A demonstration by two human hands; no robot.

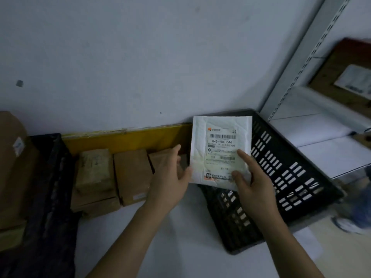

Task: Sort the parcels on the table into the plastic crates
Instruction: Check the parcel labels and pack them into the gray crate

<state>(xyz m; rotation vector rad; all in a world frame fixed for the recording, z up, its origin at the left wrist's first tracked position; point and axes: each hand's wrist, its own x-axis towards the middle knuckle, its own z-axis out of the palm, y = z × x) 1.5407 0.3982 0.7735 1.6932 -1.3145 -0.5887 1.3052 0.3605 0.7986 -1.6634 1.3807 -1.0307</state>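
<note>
Mailer (218,135): white padded envelope with a printed label, barcode and the code 843-Y04 044 facing me. I hold it upright above the near-left corner of the black crate (285,169), its top edge against the wall behind.

Left hand (170,177): I have it at the mailer's lower left edge, thumb on the front face, the other fingers reaching behind; the grip is a light pinch on that edge.

Right hand (255,183): thumb pressed on the mailer's lower front, index finger laid straight across the label, the rest behind the envelope. This hand also holds the mailer.

Black crate: slotted plastic, lying on the table (140,237) to the right, tilted in view. I see no parcel on its visible floor.

Yellow crate (124,139): against the wall, left of the mailer. Inside it, three brown boxes (132,173) side by side, with more cardboard under the leftmost.

Black bag (50,197): dark plastic, draped left of the yellow crate.

Large box (14,161): brown cardboard at the far left edge, white sticker on it.

Shelving (313,63): grey metal upright at right, holding a brown labelled carton (345,75).
</note>
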